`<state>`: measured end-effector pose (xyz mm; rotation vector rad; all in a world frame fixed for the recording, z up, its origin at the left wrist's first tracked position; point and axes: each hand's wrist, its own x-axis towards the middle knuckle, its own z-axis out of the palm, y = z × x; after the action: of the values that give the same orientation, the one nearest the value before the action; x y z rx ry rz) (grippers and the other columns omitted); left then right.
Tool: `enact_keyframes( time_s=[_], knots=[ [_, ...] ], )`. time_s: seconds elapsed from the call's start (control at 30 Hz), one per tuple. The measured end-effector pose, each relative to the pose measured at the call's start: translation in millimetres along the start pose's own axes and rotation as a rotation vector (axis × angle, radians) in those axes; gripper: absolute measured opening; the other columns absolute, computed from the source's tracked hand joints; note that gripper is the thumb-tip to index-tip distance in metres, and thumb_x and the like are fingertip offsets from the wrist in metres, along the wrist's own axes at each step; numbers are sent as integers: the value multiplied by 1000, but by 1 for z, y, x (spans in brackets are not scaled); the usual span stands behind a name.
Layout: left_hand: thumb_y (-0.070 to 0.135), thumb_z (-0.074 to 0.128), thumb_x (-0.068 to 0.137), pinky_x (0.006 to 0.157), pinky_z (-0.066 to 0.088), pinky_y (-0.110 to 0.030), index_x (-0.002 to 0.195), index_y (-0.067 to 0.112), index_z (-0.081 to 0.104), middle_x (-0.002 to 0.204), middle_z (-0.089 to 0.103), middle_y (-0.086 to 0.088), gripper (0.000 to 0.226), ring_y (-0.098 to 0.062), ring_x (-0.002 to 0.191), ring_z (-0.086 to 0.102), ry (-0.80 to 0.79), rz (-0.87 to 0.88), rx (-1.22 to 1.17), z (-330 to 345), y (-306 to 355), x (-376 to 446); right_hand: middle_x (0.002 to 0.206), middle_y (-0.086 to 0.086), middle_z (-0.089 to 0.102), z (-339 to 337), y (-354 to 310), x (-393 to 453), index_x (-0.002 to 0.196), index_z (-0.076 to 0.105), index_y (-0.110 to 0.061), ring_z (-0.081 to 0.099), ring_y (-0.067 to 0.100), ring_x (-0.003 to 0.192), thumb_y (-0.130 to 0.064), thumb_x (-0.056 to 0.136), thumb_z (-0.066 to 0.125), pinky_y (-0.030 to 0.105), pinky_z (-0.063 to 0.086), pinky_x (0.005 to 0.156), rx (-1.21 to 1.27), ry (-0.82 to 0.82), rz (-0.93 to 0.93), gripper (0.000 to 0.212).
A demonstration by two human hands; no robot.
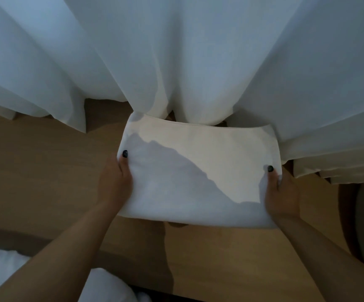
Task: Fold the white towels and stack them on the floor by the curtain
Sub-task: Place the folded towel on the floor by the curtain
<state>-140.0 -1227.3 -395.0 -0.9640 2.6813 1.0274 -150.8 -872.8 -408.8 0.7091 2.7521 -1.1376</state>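
I see the folded towel (200, 171) held flat over the floor (35, 160), its far edge touching the curtain (176, 62). My left hand (114, 182) and right hand (282, 192) grip its side edges, thumbs on top, fingers hidden beneath.

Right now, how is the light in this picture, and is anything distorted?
Head view: dim, bluish light; a jagged shadow covers the near-left part of the folded towel, its far-right part lit warmer; the wide lens fans the curtain folds outward and bows the towel's edges; the picture is slightly soft.
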Motion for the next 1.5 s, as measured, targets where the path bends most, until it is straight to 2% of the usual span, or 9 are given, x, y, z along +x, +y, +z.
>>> enact_keyframes(
  time_s=[0.23, 0.33, 0.4, 0.47, 0.57, 0.63, 0.8, 1.0, 1.5],
  knots=[
    [41, 35, 103, 72, 36, -36, 110, 5, 52, 90, 51, -5, 41, -29, 80, 53, 73, -50, 57, 5, 4, 1, 108, 24, 63, 11, 4, -1, 112, 53, 1, 60, 42, 100, -38, 96, 54, 41, 44, 81, -170, 14, 98, 42],
    [21, 49, 99, 81, 42, -40, 130, 7, 47, 113, 58, -12, 34, -34, 102, 58, 167, 108, 70, 9, 11, -5, 136, 30, 44, 14, 0, -2, 136, 37, 2, 44, 46, 121, -17, 87, 62, 52, 38, 97, -494, 162, -177, 58],
    [10, 53, 93, 106, 34, -45, 144, 4, 37, 144, 44, -19, 54, -35, 130, 43, 235, 305, 206, 22, 15, -11, 147, 30, 29, 25, -17, -9, 145, 27, -2, 27, 44, 135, -1, 82, 51, 56, 30, 108, -532, 169, -442, 68],
    [15, 44, 95, 118, 19, -47, 150, 5, 29, 157, 26, -18, 59, -31, 146, 23, 163, 496, 321, 40, 24, -20, 156, 25, 21, 47, -42, -23, 151, 21, -6, 16, 38, 145, -5, 87, 43, 58, 25, 114, -514, 8, -657, 67],
    [24, 30, 97, 118, 19, -57, 151, 8, 31, 160, 21, -15, 56, -29, 150, 12, -116, 767, 465, 72, 31, -33, 159, 16, 21, 92, -58, -43, 151, 25, -9, 14, 30, 149, -23, 96, 31, 53, 20, 118, -520, -273, -817, 58],
    [28, 26, 97, 117, 22, -57, 151, 11, 32, 160, 23, -13, 57, -28, 150, 14, -190, 792, 517, 83, 28, -30, 160, 13, 21, 107, -54, -40, 151, 26, -9, 14, 25, 149, -33, 98, 31, 51, 18, 117, -535, -317, -793, 59],
    [46, 24, 100, 122, 6, -44, 156, 24, 18, 163, 12, -5, 60, -20, 151, 3, -169, 733, 558, 83, 20, -13, 163, 6, 6, 87, -24, -3, 156, 12, -12, 0, 18, 151, -55, 98, 19, 45, 2, 121, -672, -249, -636, 72],
    [55, 21, 99, 122, 3, -43, 157, 21, 14, 164, 5, -5, 67, -22, 151, 0, -136, 703, 639, 59, 1, -1, 164, 7, 1, 52, -2, 3, 156, 7, -8, -3, 20, 151, -58, 97, 18, 44, 2, 122, -734, -208, -552, 78],
    [53, 20, 99, 122, 5, -46, 157, 18, 15, 164, 8, -7, 68, -22, 151, 0, -122, 712, 633, 64, -1, 12, 163, 10, -4, 60, 0, 12, 155, 2, -5, -8, 21, 151, -60, 95, 11, 42, -4, 121, -722, -222, -518, 82]
  ],
)
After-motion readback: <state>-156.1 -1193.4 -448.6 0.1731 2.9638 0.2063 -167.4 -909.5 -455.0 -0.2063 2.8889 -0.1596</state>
